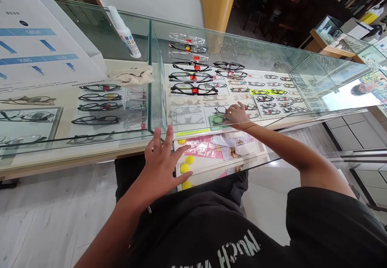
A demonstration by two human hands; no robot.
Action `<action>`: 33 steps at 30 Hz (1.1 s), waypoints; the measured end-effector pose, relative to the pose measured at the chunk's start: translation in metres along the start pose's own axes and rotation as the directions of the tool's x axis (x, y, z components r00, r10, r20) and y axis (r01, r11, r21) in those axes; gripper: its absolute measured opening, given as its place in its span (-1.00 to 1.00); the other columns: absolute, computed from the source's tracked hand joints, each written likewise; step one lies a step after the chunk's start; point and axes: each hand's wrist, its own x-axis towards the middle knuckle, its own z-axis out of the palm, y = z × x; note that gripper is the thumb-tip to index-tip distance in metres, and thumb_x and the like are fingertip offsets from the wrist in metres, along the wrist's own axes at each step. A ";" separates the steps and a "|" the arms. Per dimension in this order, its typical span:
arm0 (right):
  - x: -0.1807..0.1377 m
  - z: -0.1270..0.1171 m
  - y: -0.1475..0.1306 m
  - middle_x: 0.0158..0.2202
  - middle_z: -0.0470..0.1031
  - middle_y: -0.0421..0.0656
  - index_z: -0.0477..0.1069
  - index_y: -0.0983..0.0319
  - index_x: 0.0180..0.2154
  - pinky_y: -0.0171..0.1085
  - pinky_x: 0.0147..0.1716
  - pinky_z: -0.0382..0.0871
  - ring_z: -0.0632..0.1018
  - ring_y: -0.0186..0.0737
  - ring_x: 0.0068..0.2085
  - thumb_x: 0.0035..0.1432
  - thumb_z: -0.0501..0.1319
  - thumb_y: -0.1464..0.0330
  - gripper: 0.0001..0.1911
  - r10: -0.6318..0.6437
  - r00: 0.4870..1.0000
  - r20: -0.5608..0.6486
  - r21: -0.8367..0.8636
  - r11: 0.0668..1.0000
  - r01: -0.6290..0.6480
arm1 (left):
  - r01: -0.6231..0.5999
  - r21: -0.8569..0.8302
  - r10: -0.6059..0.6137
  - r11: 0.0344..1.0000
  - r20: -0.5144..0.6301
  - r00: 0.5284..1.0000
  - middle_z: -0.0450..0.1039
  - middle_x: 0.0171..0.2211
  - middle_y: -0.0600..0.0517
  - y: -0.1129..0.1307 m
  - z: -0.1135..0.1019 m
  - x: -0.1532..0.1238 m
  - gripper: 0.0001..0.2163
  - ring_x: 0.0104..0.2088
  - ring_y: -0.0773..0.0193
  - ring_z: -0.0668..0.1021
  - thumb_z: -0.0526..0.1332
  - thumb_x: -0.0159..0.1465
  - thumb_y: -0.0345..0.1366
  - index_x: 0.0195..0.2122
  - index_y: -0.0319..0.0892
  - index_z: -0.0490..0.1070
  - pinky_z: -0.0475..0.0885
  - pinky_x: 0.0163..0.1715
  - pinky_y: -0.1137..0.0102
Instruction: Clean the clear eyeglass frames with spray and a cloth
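My left hand (161, 169) is spread with its fingers apart, near the front edge of the glass display case (151, 133), and holds nothing. Reaching into the case, my right hand (236, 116) has its fingers closed at one side of dark-framed eyeglasses (221, 110). Part of that frame is hidden behind the fingers. A green card (214, 126) lies just below it. Behind my hands, several black eyeglasses (194, 89) with red tags are lined up in a column.
An open drawer (225, 165) below the case holds pink packets (204, 146) and yellow round pieces (185, 168). On the left are a white spray bottle (125, 34), a beige cloth (136, 75) and a large printed white bag (45, 30). More frames (269, 98) fill the case rightward.
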 end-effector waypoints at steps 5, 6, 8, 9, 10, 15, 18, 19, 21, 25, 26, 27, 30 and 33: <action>0.001 -0.010 0.005 0.12 0.65 0.11 0.72 0.18 0.01 0.31 0.55 -0.18 0.43 0.28 0.30 0.45 0.23 -0.06 -0.49 0.048 0.997 -0.065 0.095 0.995 -0.042 | -0.006 -0.005 0.006 1.000 0.013 1.000 -0.76 0.70 -0.08 -0.001 0.001 0.000 -0.42 0.63 -0.75 -0.32 0.37 0.42 0.05 0.41 -0.07 0.54 0.02 0.49 -0.50; 0.003 -0.011 0.007 0.11 0.64 0.11 0.67 0.20 0.03 0.29 0.55 -0.18 0.43 0.27 0.30 0.44 0.22 -0.06 -0.49 0.052 0.995 -0.081 0.137 0.990 -0.041 | -0.010 -0.005 0.011 1.000 0.018 1.000 -0.77 0.69 -0.09 -0.002 0.001 0.000 -0.42 0.63 -0.76 -0.33 0.36 0.43 0.04 0.41 -0.08 0.54 0.02 0.49 -0.51; 0.011 -0.011 0.012 0.13 0.63 0.11 0.57 0.22 0.10 0.22 0.52 -0.09 0.42 0.25 0.29 0.42 0.22 -0.06 -0.46 0.045 0.995 -0.093 0.209 0.978 -0.024 | -0.014 -0.006 0.015 1.000 0.023 1.000 -0.77 0.69 -0.11 -0.002 0.001 0.000 -0.41 0.62 -0.78 -0.34 0.36 0.43 0.04 0.42 -0.09 0.53 0.02 0.48 -0.52; 0.016 -0.010 0.014 0.14 0.62 0.10 0.53 0.23 0.13 0.18 0.49 -0.02 0.42 0.24 0.29 0.41 0.22 -0.07 -0.44 0.033 0.996 -0.086 0.229 0.973 -0.013 | -0.015 -0.005 0.015 1.000 0.023 1.000 -0.76 0.69 -0.12 -0.002 0.001 0.000 -0.40 0.62 -0.78 -0.34 0.37 0.43 0.04 0.42 -0.10 0.52 0.02 0.48 -0.53; 0.021 -0.009 0.015 0.16 0.62 0.10 0.50 0.23 0.15 0.13 0.46 0.05 0.42 0.23 0.29 0.39 0.23 -0.08 -0.42 0.019 0.997 -0.073 0.240 0.971 -0.001 | -0.015 -0.003 0.015 1.000 0.023 1.000 -0.75 0.70 -0.13 -0.002 0.001 0.000 -0.39 0.62 -0.78 -0.35 0.37 0.42 0.04 0.43 -0.10 0.52 0.01 0.48 -0.52; 0.046 0.004 0.015 0.12 0.65 0.07 0.46 0.23 0.11 0.09 0.41 0.13 0.44 0.22 0.28 0.32 0.29 -0.06 -0.43 -0.037 0.999 0.008 0.265 0.964 0.034 | -0.028 0.020 0.028 0.999 0.013 1.000 -0.81 0.68 -0.10 -0.001 0.000 -0.001 -0.40 0.63 -0.72 -0.38 0.34 0.45 0.04 0.45 -0.10 0.49 0.00 0.50 -0.49; 0.055 0.009 0.012 0.12 0.65 0.13 0.47 0.26 0.11 0.20 0.42 0.13 0.43 0.33 0.30 0.31 0.29 -0.05 -0.42 -0.020 0.999 0.040 0.260 0.966 0.009 | -0.030 0.031 0.029 0.999 0.025 0.999 -0.81 0.68 -0.12 0.000 -0.001 -0.001 -0.39 0.63 -0.72 -0.37 0.32 0.48 0.05 0.47 -0.10 0.47 0.01 0.49 -0.51; 0.057 0.010 0.012 0.13 0.65 0.14 0.47 0.26 0.11 0.22 0.42 0.13 0.43 0.35 0.31 0.31 0.29 -0.05 -0.42 -0.014 0.999 0.049 0.259 0.966 0.001 | -0.030 0.033 0.029 0.999 0.029 0.999 -0.81 0.68 -0.13 0.000 -0.002 -0.001 -0.39 0.63 -0.72 -0.37 0.31 0.48 0.06 0.48 -0.10 0.46 0.02 0.48 -0.52; 0.059 0.008 0.011 0.16 0.64 0.14 0.46 0.26 0.13 0.24 0.44 0.11 0.42 0.36 0.33 0.32 0.28 -0.04 -0.42 -0.007 0.998 0.060 0.258 0.966 -0.009 | -0.030 0.032 0.029 0.999 0.033 0.999 -0.82 0.68 -0.14 0.001 -0.003 -0.001 -0.39 0.63 -0.74 -0.36 0.30 0.49 0.07 0.48 -0.10 0.46 0.03 0.47 -0.53; 0.053 -0.002 0.007 0.23 0.60 0.18 0.45 0.29 0.20 0.27 0.50 0.03 0.40 0.35 0.39 0.36 0.27 0.01 -0.41 0.001 0.998 0.059 0.258 0.966 -0.016 | -0.029 0.023 0.028 0.999 0.035 0.999 -0.83 0.67 -0.13 0.001 -0.003 -0.001 -0.40 0.62 -0.75 -0.36 0.30 0.49 0.05 0.47 -0.10 0.47 0.04 0.47 -0.54; 0.050 -0.005 0.004 0.26 0.57 0.21 0.45 0.32 0.22 0.27 0.51 0.02 0.38 0.36 0.41 0.37 0.26 0.02 -0.39 0.002 0.998 0.055 0.258 0.966 -0.016 | -0.027 0.022 0.026 0.999 0.034 0.999 -0.82 0.68 -0.12 0.001 -0.003 -0.001 -0.41 0.62 -0.75 -0.36 0.31 0.49 0.04 0.47 -0.09 0.47 0.04 0.47 -0.54; 0.044 -0.009 -0.001 0.29 0.54 0.25 0.44 0.35 0.25 0.28 0.51 0.03 0.36 0.38 0.43 0.38 0.26 0.03 -0.38 -0.002 0.999 0.052 0.258 0.966 -0.011 | -0.026 0.020 0.026 0.999 0.032 0.999 -0.81 0.68 -0.12 0.000 -0.003 -0.001 -0.41 0.63 -0.73 -0.36 0.31 0.49 0.03 0.47 -0.08 0.47 0.03 0.48 -0.53; 0.016 -0.024 -0.028 0.36 0.50 0.25 0.45 0.32 0.29 0.24 0.50 0.11 0.34 0.38 0.47 0.37 0.32 0.06 -0.37 -0.074 0.995 0.072 0.271 0.961 0.052 | -0.033 0.018 0.032 0.999 0.028 0.999 -0.81 0.68 -0.10 -0.001 -0.002 -0.001 -0.41 0.63 -0.73 -0.36 0.31 0.48 0.04 0.46 -0.07 0.48 0.04 0.48 -0.53; -0.022 -0.054 -0.067 0.27 0.64 0.03 0.60 0.14 0.17 0.00 0.30 0.42 0.58 0.15 0.28 0.32 0.41 0.06 -0.51 -0.254 0.949 0.184 0.342 0.922 0.181 | -0.041 0.019 0.041 0.999 0.020 0.999 -0.84 0.67 -0.09 -0.003 0.000 -0.001 -0.41 0.62 -0.77 -0.33 0.32 0.48 0.03 0.46 -0.07 0.48 0.08 0.45 -0.54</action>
